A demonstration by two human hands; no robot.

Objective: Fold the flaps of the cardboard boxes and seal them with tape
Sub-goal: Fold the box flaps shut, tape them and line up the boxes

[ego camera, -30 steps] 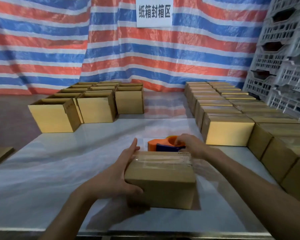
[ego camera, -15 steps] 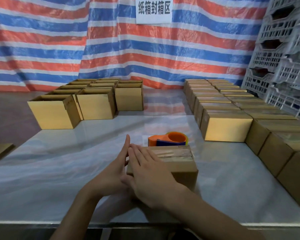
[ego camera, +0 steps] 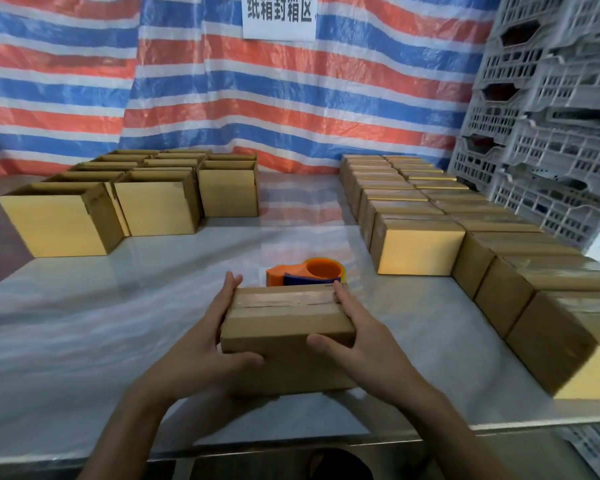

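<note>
A small cardboard box point(ego camera: 284, 327) sits on the white table point(ego camera: 84, 323) right in front of me, its flaps folded down and a strip of clear tape running along the top seam. My left hand point(ego camera: 205, 344) holds its left side, fingers straight along the wall and thumb wrapped onto the front face. My right hand point(ego camera: 364, 337) holds the right side the same way. Just behind the box lies an orange and blue tape dispenser point(ego camera: 309, 273), which neither hand touches.
Several open-topped boxes point(ego camera: 63, 220) stand at the back left. Rows of sealed boxes point(ego camera: 420, 247) fill the right side up to the near edge. White plastic crates point(ego camera: 551, 133) are stacked far right. A striped tarp hangs behind.
My right hand left the tape dispenser, passed flat over the box's top, and now holds its right side. The left hand stayed on the left side.
</note>
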